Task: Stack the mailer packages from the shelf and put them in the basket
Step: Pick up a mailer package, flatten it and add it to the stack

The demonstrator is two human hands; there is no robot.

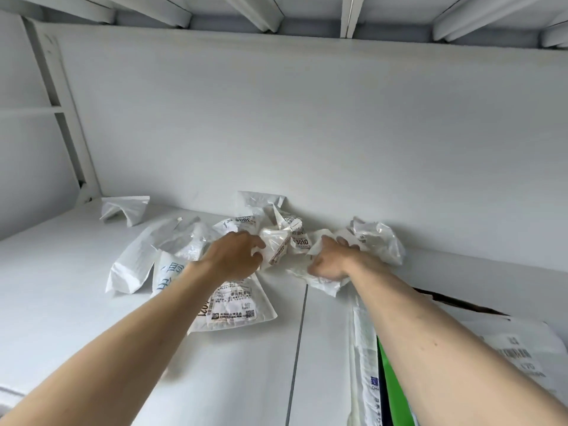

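Both hands dig into the crumpled white plastic mailer packages (pixel 276 238) far back on the white shelf (pixel 61 287): left hand (pixel 236 253) and right hand (pixel 329 259) each clutching one. Slick film could slip and scatter.

I see a white shelf (pixel 61 272) with a thin dark seam line down its middle, and a pale grey-white back wall (pixel 307 118). On it the mailer packages (pixel 278 238) are white and glossy, with white labels printed in black text and barcodes. The flat mailer (pixel 233 309) left of the seam carries blue characters. Right of the seam, a bright green package (pixel 392 379).
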